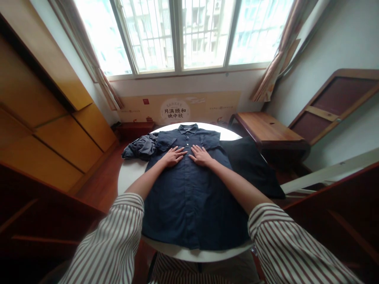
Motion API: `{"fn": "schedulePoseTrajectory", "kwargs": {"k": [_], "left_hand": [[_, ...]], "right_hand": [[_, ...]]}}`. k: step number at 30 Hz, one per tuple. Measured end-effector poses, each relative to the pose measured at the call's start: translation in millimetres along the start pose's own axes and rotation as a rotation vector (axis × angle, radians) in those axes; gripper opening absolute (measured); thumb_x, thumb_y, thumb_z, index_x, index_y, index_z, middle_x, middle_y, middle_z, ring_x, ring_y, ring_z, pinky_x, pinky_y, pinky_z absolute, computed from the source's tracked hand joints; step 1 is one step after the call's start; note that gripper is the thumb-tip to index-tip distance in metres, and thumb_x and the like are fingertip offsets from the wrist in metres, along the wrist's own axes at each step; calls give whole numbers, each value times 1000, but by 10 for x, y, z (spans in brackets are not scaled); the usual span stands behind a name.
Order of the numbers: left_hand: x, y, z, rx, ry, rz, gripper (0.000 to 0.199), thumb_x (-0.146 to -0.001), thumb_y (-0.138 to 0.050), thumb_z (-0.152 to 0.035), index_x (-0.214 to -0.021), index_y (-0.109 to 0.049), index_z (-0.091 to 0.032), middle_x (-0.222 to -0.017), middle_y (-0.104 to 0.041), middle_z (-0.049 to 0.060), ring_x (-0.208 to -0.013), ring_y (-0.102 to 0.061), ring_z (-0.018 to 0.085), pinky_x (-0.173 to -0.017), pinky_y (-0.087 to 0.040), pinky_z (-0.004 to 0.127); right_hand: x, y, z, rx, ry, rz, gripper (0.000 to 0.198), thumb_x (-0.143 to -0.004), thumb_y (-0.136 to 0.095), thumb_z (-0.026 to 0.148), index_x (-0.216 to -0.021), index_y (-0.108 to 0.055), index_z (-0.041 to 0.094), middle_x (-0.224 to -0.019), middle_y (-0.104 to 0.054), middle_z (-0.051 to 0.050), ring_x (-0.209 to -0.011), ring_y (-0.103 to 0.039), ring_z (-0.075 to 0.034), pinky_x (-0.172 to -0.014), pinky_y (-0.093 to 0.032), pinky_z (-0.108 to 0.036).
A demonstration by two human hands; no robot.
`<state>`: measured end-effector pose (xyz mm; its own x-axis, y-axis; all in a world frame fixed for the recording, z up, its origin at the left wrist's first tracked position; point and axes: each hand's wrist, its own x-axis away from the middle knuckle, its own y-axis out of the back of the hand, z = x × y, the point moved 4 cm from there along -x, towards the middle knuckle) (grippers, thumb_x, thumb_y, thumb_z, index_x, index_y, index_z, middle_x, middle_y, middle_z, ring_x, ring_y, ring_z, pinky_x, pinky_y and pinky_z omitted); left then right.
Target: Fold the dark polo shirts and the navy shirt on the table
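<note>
A dark navy button-up shirt (189,197) lies spread face up, its collar pointing toward the window and its hem near me. My left hand (174,156) rests flat on the chest, left of the button placket, with fingers spread. On the other side of the buttons, my right hand (200,155) also presses flat, fingers apart. Neither hand grips anything. The shirt's sleeves look folded in over the upper front. Beneath it is a round white table (130,175).
A crumpled dark grey garment (141,147) sits at the table's left edge. Dark folded cloth (251,165) hangs over the right side. Beyond stand a wooden bench-like table (266,126) and a barred window (177,35); yellow cabinets (68,138) line the left.
</note>
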<state>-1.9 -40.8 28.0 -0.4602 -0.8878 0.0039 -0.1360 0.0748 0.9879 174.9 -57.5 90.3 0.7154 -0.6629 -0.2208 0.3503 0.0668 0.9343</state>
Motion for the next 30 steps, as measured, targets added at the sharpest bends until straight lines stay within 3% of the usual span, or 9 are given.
{"fn": "schedulePoseTrajectory", "kwargs": {"k": [4,7,9,11,15,24,26,30], "left_hand": [[5,-4,6,-15,2,2,51,-102,-31,-44,-152,-33,-38,-163,-23,-4,-150,-16,31,-120,-15,54],[-7,-22,20,-22,8,0,51,-102,-30,-44,-153,-32,-38,-163,-22,-4,-150,-16,30,-120,-15,53],[-13,-34,29,-25,11,-4,51,-102,-29,-44,-153,-32,-39,-163,-22,-5,-151,-16,30,-120,-16,53],[-13,-42,35,-25,10,-8,51,-102,-29,-44,-153,-32,-39,-163,-22,-5,-151,-15,30,-120,-15,53],[-4,-46,37,-17,3,-5,51,-102,-28,-45,-153,-32,-38,-163,-21,-5,-151,-15,31,-120,-15,53],[-11,-40,28,-14,5,-38,51,-101,-32,-43,-152,-36,-37,-161,-29,-3,-149,-20,29,-120,-18,51],[12,-20,2,-18,-6,-104,52,-100,-37,-41,-152,-37,-32,-159,-33,0,-147,-25,28,-120,-20,48],[123,87,-53,-32,29,-372,50,-96,-43,-31,-145,-46,-19,-145,-49,10,-134,-40,25,-115,-30,41]], "right_hand": [[109,-222,-77,42,-73,40,43,-96,-59,39,-133,-55,18,-135,-55,-12,-117,-58,-27,-97,-49,-50],[211,-389,-76,88,-137,112,61,-99,-44,51,-150,-40,17,-158,-33,-15,-144,-31,-33,-117,-25,-51],[301,-483,-47,130,-193,203,75,-98,-31,60,-157,-26,14,-164,-14,-13,-151,-10,-31,-122,-9,-47],[412,-545,16,147,-228,283,88,-95,-23,69,-158,-17,9,-165,-5,-12,-152,1,-30,-122,-3,-45],[693,-586,239,118,-198,305,98,-92,-15,74,-156,-18,0,-163,-4,-17,-151,1,-31,-122,-3,-46],[1542,-632,909,77,-183,166,97,-95,-13,70,-152,-24,-8,-160,-10,-26,-151,-7,-34,-122,-9,-48],[1718,-635,1040,62,-147,153,94,-96,-16,68,-152,-26,-7,-160,-11,-25,-151,-8,-33,-122,-11,-48],[1957,-625,1211,46,-71,143,91,-97,-27,67,-151,-28,-7,-159,-13,-26,-150,-10,-34,-122,-16,-49]]}}
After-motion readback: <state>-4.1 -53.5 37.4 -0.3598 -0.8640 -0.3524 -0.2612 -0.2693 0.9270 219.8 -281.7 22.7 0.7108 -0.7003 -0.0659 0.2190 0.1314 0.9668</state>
